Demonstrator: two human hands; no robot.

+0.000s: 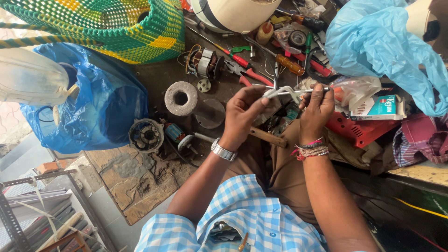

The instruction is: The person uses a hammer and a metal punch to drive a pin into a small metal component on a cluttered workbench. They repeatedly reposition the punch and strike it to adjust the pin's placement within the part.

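While both hands [280,109] pinch metal rod [298,91]

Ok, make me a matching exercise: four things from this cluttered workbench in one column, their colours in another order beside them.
Things:
1. woven basket
2. plastic bag
3. pliers' handles
4. round stone ring

Colours:
A. grey
B. red
C. green and yellow
D. dark blue

Pairs: 1-C, 2-D, 3-B, 4-A
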